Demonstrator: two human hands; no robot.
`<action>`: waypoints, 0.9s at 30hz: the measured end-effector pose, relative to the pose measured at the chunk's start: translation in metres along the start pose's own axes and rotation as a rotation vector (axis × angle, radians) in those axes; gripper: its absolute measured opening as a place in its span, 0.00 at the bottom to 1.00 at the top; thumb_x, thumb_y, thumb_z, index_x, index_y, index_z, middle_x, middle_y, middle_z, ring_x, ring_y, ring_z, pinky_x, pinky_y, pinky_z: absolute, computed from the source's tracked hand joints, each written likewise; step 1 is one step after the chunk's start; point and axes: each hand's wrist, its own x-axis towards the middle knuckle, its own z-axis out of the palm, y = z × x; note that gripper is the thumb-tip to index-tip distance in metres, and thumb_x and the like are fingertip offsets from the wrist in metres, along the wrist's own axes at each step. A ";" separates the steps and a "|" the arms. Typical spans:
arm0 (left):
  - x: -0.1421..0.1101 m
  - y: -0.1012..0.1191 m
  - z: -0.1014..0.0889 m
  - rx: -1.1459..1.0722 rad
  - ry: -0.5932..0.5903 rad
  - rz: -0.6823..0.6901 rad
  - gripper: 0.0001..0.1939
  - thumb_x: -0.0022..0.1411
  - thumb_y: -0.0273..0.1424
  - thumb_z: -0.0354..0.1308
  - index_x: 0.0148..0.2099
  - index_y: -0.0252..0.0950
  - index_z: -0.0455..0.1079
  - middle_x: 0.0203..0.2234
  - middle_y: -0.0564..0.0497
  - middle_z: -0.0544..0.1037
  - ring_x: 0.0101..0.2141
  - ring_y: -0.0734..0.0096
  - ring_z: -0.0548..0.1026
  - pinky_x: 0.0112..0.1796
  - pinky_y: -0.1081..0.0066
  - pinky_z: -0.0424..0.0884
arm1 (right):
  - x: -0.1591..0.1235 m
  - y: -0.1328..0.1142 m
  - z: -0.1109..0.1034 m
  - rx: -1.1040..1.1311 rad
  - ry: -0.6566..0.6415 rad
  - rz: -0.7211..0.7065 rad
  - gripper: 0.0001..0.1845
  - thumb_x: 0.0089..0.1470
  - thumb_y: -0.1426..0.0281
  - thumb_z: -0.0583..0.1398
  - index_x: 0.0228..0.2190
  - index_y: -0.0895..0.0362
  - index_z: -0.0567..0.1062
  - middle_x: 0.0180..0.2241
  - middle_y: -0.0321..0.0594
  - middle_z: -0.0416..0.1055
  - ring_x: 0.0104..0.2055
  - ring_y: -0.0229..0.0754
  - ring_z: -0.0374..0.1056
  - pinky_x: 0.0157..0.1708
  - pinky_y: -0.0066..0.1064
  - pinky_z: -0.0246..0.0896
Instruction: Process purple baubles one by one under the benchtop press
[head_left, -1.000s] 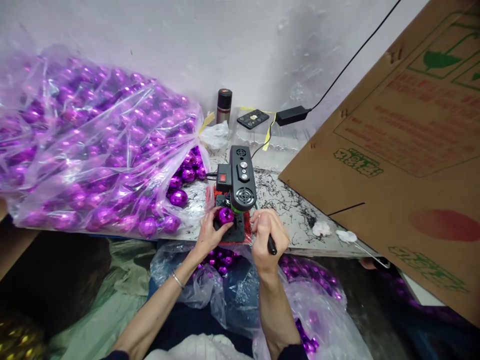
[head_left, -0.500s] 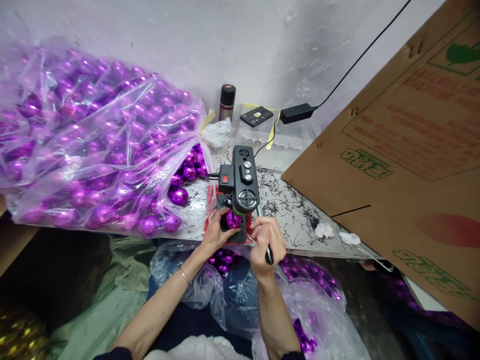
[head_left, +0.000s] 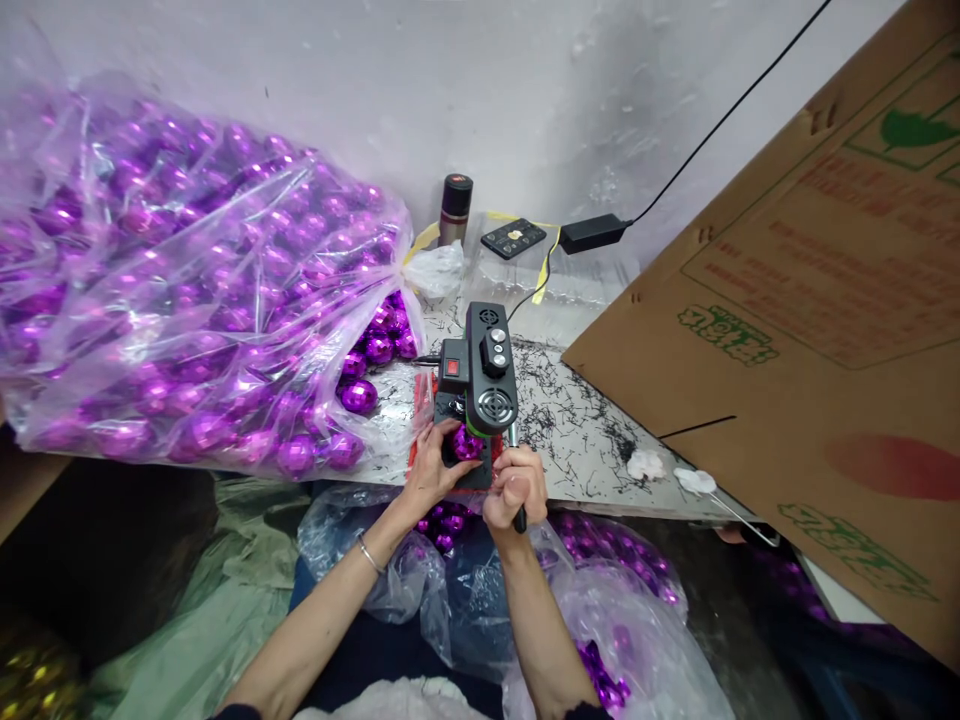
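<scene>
A small black bench press machine (head_left: 491, 370) with a red switch stands on the table. Under its head sits a shiny purple faceted ball (head_left: 467, 443). My left hand (head_left: 433, 462) grips this ball from the left, thumb in front and fingers behind. My right hand (head_left: 517, 487) is wrapped around the black-tipped lever (head_left: 520, 520) at the machine's right side. The ball's top is hidden beneath the machine head.
A big clear bag (head_left: 202, 300) of purple balls fills the left. A cardboard box (head_left: 795, 330) stands at right. Behind are a dark bottle (head_left: 454, 210), a black panel (head_left: 514, 238) and a power adapter (head_left: 595, 233). Black scraps litter the table (head_left: 555, 470). Plastic bags (head_left: 637, 620) lie below.
My right hand has moved slightly left with the lever, closer to the machine. My left hand stays on the ball. The view has shifted a little.
</scene>
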 end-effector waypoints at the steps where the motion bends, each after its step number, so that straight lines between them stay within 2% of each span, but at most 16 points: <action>1: 0.000 0.000 0.000 0.001 0.000 0.001 0.28 0.63 0.40 0.75 0.61 0.42 0.70 0.54 0.44 0.84 0.57 0.47 0.83 0.62 0.45 0.75 | -0.001 0.001 0.000 0.002 -0.001 -0.002 0.21 0.75 0.70 0.49 0.27 0.50 0.66 0.26 0.32 0.68 0.26 0.39 0.67 0.36 0.39 0.68; 13: 0.002 -0.005 0.005 -0.018 0.010 -0.006 0.31 0.59 0.41 0.78 0.60 0.42 0.72 0.55 0.44 0.84 0.58 0.46 0.82 0.61 0.45 0.75 | -0.007 0.008 0.002 -0.001 0.017 0.006 0.21 0.75 0.67 0.49 0.27 0.50 0.66 0.27 0.32 0.67 0.26 0.39 0.65 0.36 0.39 0.68; 18: 0.005 -0.004 0.005 -0.020 0.008 -0.006 0.31 0.60 0.40 0.78 0.60 0.42 0.72 0.54 0.44 0.84 0.58 0.46 0.82 0.60 0.45 0.77 | -0.004 0.009 0.003 0.021 -0.030 -0.050 0.22 0.76 0.66 0.49 0.27 0.51 0.66 0.27 0.32 0.69 0.26 0.38 0.67 0.35 0.37 0.67; 23: 0.009 -0.002 0.002 -0.005 -0.013 0.023 0.32 0.59 0.37 0.79 0.61 0.40 0.71 0.55 0.41 0.84 0.58 0.44 0.82 0.58 0.46 0.79 | 0.027 -0.012 -0.004 0.013 -0.040 0.046 0.24 0.76 0.71 0.49 0.25 0.50 0.64 0.24 0.32 0.66 0.26 0.39 0.67 0.30 0.35 0.61; 27: -0.016 0.004 -0.007 0.066 -0.063 0.206 0.30 0.69 0.35 0.71 0.68 0.41 0.67 0.61 0.38 0.81 0.63 0.45 0.80 0.65 0.41 0.74 | 0.054 -0.031 -0.014 0.036 -0.133 0.153 0.22 0.75 0.73 0.52 0.25 0.51 0.66 0.25 0.33 0.69 0.30 0.39 0.71 0.32 0.34 0.62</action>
